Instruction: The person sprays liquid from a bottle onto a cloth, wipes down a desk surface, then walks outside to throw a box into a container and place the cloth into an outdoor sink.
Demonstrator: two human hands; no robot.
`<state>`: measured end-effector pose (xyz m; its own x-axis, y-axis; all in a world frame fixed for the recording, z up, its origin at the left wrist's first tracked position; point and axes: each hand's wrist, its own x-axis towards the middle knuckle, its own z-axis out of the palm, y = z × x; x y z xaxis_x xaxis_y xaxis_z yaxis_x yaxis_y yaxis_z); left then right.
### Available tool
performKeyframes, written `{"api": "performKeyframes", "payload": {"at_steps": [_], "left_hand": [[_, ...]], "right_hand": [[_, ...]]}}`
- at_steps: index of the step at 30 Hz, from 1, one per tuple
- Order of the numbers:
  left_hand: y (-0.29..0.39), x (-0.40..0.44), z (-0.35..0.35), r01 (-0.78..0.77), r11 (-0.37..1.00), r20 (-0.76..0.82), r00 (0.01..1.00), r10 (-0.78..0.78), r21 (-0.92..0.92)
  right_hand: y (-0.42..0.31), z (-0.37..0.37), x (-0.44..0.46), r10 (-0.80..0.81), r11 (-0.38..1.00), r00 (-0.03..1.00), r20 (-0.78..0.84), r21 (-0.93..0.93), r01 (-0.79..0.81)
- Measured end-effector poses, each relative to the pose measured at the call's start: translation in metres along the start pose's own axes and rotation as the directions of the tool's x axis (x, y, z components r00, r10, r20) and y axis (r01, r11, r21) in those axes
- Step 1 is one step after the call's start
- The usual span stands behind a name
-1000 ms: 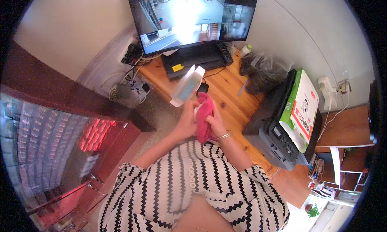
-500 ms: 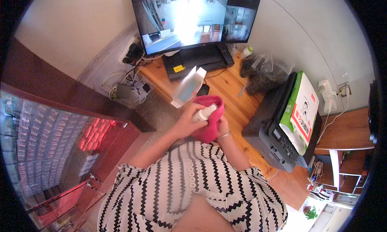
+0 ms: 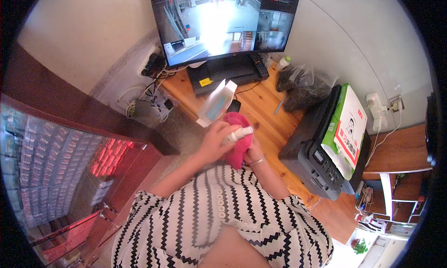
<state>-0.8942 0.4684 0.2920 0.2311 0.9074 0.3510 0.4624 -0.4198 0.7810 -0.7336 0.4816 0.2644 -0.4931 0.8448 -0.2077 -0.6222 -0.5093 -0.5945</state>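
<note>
My left hand (image 3: 218,140) is closed round a small white bottle (image 3: 239,134), which tilts to the right with its narrow top outward. Behind the bottle a pink cloth (image 3: 237,158) hangs bunched, and my right hand (image 3: 254,151) grips it from the right side, its fingers partly hidden by the folds. A bracelet circles the right wrist. Just beyond my left hand, a long white open carton (image 3: 217,105) with a blue patch leans at the desk's edge; what supports it is hidden.
A wooden desk (image 3: 265,123) bears a monitor (image 3: 223,26), a black recorder box (image 3: 228,72), a plastic bag (image 3: 305,86) and a black printer (image 3: 312,151) topped by a green-and-white pack (image 3: 347,133). Cables (image 3: 149,100) hang at left above a glass cabinet (image 3: 60,165).
The bottle has turned to a flatter angle, its top pointing further right. The pink cloth has shifted and looks narrower. Both hands stay nearly in place.
</note>
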Motion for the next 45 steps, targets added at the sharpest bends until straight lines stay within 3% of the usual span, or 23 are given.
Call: {"api": "performKeyframes", "payload": {"at_steps": [1, 4, 7, 10, 13, 15, 17, 19, 22, 25, 28, 30, 31, 32, 35, 37, 38, 39, 41, 44, 45], "left_hand": [[0.003, 0.001, -0.002, -0.030, 0.999, 0.022, 0.999, 0.030, 0.012], [0.008, -0.001, -0.004, 0.250, 0.892, 0.059, 0.967, -0.246, -0.378], [-0.003, -0.001, -0.008, 0.175, 0.935, 0.089, 0.984, -0.155, -0.308], [0.005, 0.000, -0.015, 0.408, 0.789, 0.331, 0.903, -0.273, -0.460], [0.006, 0.000, -0.016, 0.379, 0.808, 0.368, 0.904, -0.218, -0.452], [0.002, 0.003, -0.016, 0.216, 0.849, 0.301, 0.951, -0.072, -0.481], [0.000, 0.004, -0.013, 0.124, 0.865, 0.252, 0.968, 0.003, -0.486], [-0.001, 0.003, -0.011, 0.106, 0.874, 0.225, 0.974, 0.004, -0.473], [0.000, -0.004, -0.013, 0.469, 0.715, 0.396, 0.873, -0.286, -0.518], [0.003, -0.003, -0.015, 0.485, 0.678, 0.398, 0.868, -0.296, -0.552], [0.002, -0.005, 0.000, 0.296, 0.779, 0.121, 0.954, -0.276, -0.554], [-0.006, -0.003, -0.003, 0.356, 0.696, 0.264, 0.934, -0.241, -0.623], [-0.012, -0.002, -0.002, 0.387, 0.651, 0.329, 0.919, -0.218, -0.653], [-0.023, -0.007, 0.006, 0.293, 0.648, 0.242, 0.955, -0.170, -0.703], [-0.035, -0.010, 0.014, 0.232, 0.612, 0.158, 0.972, -0.173, -0.756], [-0.034, -0.008, 0.014, 0.256, 0.662, 0.139, 0.964, -0.225, -0.705], [-0.034, -0.007, 0.014, 0.267, 0.685, 0.129, 0.960, -0.247, -0.678], [-0.035, -0.007, 0.014, 0.352, 0.637, 0.177, 0.930, -0.322, -0.686], [-0.039, -0.010, 0.015, 0.507, 0.522, 0.274, 0.844, -0.460, -0.686], [-0.015, 0.004, 0.028, 0.361, 0.299, 0.100, 0.768, -0.632, -0.883], [-0.009, 0.005, 0.029, 0.359, 0.305, 0.092, 0.766, -0.636, -0.882]], "right_hand": [[0.001, -0.001, -0.001, 0.013, 0.997, 1.000, -0.001, 0.073, -0.013], [-0.004, 0.011, -0.003, -0.008, 0.999, 1.000, -0.012, 0.036, 0.009], [-0.010, 0.014, -0.005, -0.059, 0.986, 0.996, 0.065, -0.150, 0.069], [-0.010, -0.002, -0.001, 0.073, 0.997, 0.994, -0.077, -0.003, -0.073], [-0.034, 0.024, -0.003, 0.084, 0.994, 0.980, 0.178, 0.050, -0.094], [-0.044, 0.022, 0.008, 0.128, 0.991, 0.951, 0.281, -0.010, -0.130], [-0.043, 0.007, 0.017, 0.070, 0.981, 0.928, 0.366, -0.194, 0.003], [-0.042, -0.004, 0.022, -0.081, 0.854, 0.865, 0.495, -0.413, 0.316], [-0.049, -0.002, 0.021, -0.011, 0.794, 0.885, 0.465, -0.535, 0.291], [-0.059, 0.014, 0.021, -0.043, 0.634, 0.845, 0.533, -0.639, 0.435], [-0.051, 0.014, 0.024, -0.092, 0.596, 0.879, 0.468, -0.681, 0.425], [-0.044, 0.019, 0.016, -0.086, 0.950, 0.996, 0.012, -0.302, 0.085], [-0.041, 0.022, 0.014, 0.026, 0.999, 0.980, -0.197, -0.013, -0.029], [-0.039, 0.021, 0.019, 0.026, 0.994, 0.976, -0.218, -0.098, -0.049], [-0.028, -0.004, 0.021, -0.028, 0.994, 0.996, -0.085, 0.101, 0.036], [-0.031, -0.006, 0.019, -0.135, 0.980, 0.987, 0.081, -0.133, 0.145], [-0.033, -0.006, 0.018, -0.175, 0.947, 0.970, 0.171, -0.241, 0.213], [-0.039, 0.001, 0.015, -0.220, 0.826, 0.942, 0.252, -0.466, 0.317], [-0.056, 0.024, 0.005, -0.230, 0.408, 0.874, 0.427, -0.773, 0.485], [-0.069, 0.042, 0.008, -0.034, 0.175, 0.772, 0.635, -0.756, 0.630], [-0.068, 0.043, 0.008, -0.040, 0.172, 0.783, 0.621, -0.768, 0.617]]}}
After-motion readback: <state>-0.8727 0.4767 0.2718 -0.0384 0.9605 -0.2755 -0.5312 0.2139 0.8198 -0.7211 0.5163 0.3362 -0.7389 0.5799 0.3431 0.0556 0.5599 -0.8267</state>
